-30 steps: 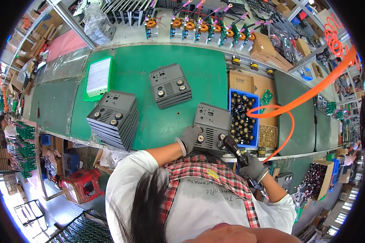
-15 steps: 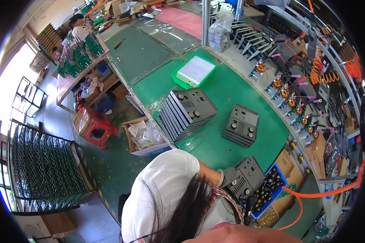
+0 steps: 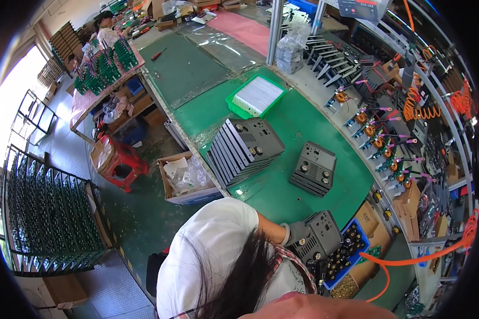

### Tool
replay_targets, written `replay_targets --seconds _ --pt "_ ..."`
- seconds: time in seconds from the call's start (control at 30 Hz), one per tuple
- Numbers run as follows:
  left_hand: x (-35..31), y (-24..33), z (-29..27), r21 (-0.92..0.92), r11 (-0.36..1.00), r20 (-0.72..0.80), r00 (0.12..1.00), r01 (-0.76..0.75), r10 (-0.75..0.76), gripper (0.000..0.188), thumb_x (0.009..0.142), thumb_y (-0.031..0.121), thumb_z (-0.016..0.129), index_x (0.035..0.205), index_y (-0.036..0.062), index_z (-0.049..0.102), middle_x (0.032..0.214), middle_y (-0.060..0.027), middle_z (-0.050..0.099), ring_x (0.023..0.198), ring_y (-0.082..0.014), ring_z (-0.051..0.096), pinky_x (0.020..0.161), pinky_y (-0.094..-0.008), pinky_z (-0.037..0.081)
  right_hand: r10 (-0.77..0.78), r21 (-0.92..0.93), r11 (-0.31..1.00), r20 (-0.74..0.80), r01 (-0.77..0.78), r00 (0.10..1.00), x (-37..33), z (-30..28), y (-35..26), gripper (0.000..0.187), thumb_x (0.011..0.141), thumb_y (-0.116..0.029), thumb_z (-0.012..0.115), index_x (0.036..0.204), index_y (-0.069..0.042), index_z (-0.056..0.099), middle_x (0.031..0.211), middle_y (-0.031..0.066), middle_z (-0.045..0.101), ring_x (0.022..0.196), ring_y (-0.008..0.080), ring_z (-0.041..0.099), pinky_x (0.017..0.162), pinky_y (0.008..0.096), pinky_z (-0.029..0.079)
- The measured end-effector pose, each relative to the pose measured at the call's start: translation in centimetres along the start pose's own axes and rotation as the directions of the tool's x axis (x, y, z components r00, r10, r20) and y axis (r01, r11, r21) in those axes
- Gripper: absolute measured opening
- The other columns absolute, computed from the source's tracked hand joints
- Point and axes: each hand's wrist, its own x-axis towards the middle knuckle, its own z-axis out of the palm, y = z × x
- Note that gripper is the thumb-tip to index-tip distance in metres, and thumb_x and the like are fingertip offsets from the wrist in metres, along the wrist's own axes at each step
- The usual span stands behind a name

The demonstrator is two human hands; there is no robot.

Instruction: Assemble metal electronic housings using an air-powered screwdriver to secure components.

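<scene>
My left hand (image 3: pixel 299 234), in a grey glove with a pale band at the wrist, grips the left edge of a dark grey front panel (image 3: pixel 324 232). The panel is tilted close to my body, with round metal fittings and vent slots on its face. Touching or close to its lower edge is a black object (image 3: pixel 320 269), too unclear to name. My right hand cannot be made out. Just right of the panel stands a blue bin (image 3: pixel 365 244) holding several black and brass connectors (image 3: pixel 348 250).
On the green table stand a tall stack of grey panels (image 3: pixel 245 149), a shorter stack (image 3: pixel 313 169) and a green tray (image 3: pixel 236 108) of white pieces. An orange hose (image 3: pixel 410 259) crosses at right. Coil assemblies (image 3: pixel 378 141) line the right side. Brass screws (image 3: pixel 345 287) lie below the bin.
The view has shifted slightly, moving the table and stacks a little in the picture. My left hand stays on the panel, which has tilted slightly.
</scene>
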Motion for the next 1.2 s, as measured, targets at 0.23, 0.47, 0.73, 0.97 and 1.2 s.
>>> replay_targets --seconds 0.23,0.47,0.73,0.97,1.2 --pt "-1.0 1.1 -1.5 -0.232 0.973 -0.018 1.0 -0.004 0.0 0.033 0.078 0.027 0.047 0.088 -0.0025 0.057 0.086 -0.0211 0.059 0.077 -0.0341 0.058 0.068 -0.0382 0.044 0.268 0.64 0.659 0.291 -0.395 0.918 6.0 -13.2 -7.0 0.048 0.054 -0.024 0.068 0.095 -0.003 0.054 0.081 0.0168 0.059 0.076 0.0296 0.058 0.069 0.0368 0.045" --pt "-0.9 0.6 -0.1 -0.468 0.859 -0.01 0.97 0.209 -0.242 0.031 0.075 0.024 0.048 0.089 -0.0025 0.057 0.085 -0.0219 0.058 0.078 -0.0323 0.058 0.067 -0.0379 0.043 0.149 0.536 0.737 0.466 -0.412 0.872 9.3 -16.2 -7.7 0.053 0.054 -0.029 0.066 0.1 -0.005 0.054 0.089 0.0193 0.059 0.084 0.0333 0.058 0.075 0.0373 0.045" --pt "-0.9 0.3 0.2 -0.024 1.0 -0.059 0.998 0.005 -0.006 0.025 0.08 0.02 0.044 0.086 -0.0004 0.058 0.079 -0.0209 0.059 0.074 -0.0333 0.059 0.065 -0.0398 0.046 0.117 0.543 0.729 0.501 -0.417 0.857 9.3 -15.4 -7.5 0.044 0.058 -0.024 0.065 0.095 -0.003 0.055 0.086 0.0194 0.059 0.082 0.0316 0.058 0.073 0.036 0.044" --pt "-1.5 1.6 -0.6 -0.565 0.78 0.063 0.957 0.267 -0.282 0.024 0.08 0.018 0.046 0.09 -0.0006 0.058 0.088 -0.0213 0.057 0.08 -0.0331 0.057 0.068 -0.038 0.045 0.094 0.61 0.681 0.478 -0.406 0.873 8.7 -15.2 -7.7 0.046 0.055 -0.027 0.067 0.092 -0.003 0.056 0.084 0.0196 0.059 0.078 0.0325 0.057 0.07 0.0363 0.045" --pt "-2.9 4.1 -2.0 -0.798 0.512 0.1 0.907 0.319 -0.41 0.032 0.079 0.025 0.048 0.089 -0.0042 0.056 0.079 -0.0209 0.059 0.074 -0.0319 0.059 0.064 -0.0364 0.045 0.122 0.659 0.66 0.378 -0.359 0.918 7.3 -12.4 -8.0 0.039 0.061 -0.027 0.066 0.088 -0.002 0.054 0.077 0.0184 0.058 0.072 0.0321 0.056 0.066 0.0374 0.043"
